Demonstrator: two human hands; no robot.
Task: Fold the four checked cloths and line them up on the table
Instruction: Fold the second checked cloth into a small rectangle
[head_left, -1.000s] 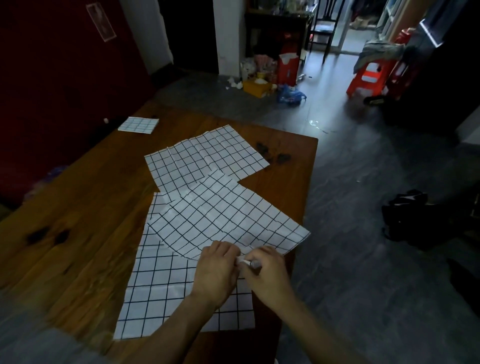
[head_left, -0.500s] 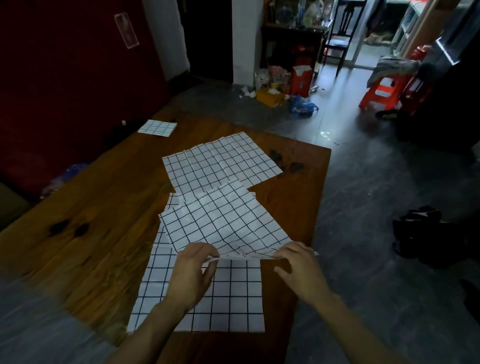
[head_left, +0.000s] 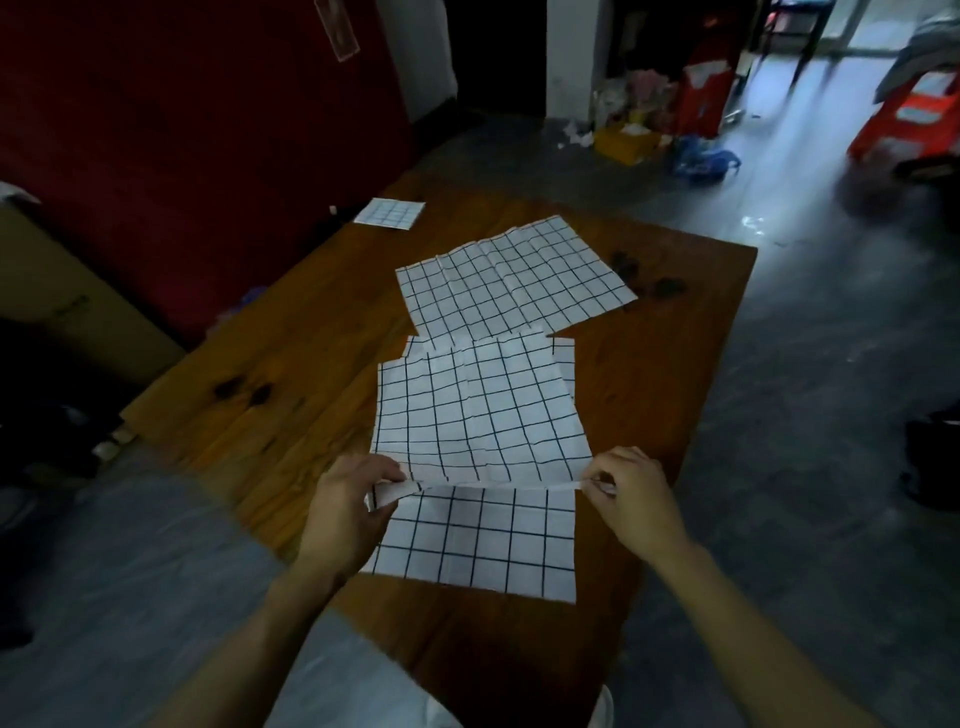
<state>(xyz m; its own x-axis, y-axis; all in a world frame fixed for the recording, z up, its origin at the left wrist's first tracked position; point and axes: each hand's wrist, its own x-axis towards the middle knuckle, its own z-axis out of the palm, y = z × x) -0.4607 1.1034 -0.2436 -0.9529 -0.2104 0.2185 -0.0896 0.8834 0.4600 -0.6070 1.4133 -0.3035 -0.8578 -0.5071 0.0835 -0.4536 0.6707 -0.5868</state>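
On the wooden table (head_left: 291, 364) lie white cloths with a black check. My left hand (head_left: 348, 506) and my right hand (head_left: 631, 499) each pinch a near corner of the top cloth (head_left: 478, 415) and hold its near edge stretched a little above the table. Under it a second unfolded cloth (head_left: 483, 545) lies flat, reaching toward the table's near edge. A third unfolded cloth (head_left: 511, 280) is spread farther back, its near edge under the held one. A small folded cloth (head_left: 389, 213) sits at the far left corner.
A dark red wall (head_left: 182, 114) runs along the left of the table. On the grey floor beyond stand a yellow box (head_left: 626, 143), a red bag (head_left: 701, 98) and a red stool (head_left: 914, 122). A dark object (head_left: 935, 457) lies on the floor at right.
My hands moved apart from the middle of the cloth's near edge to its two corners. The top cloth turned from a skewed lie to square with the one beneath. The camera tilted.
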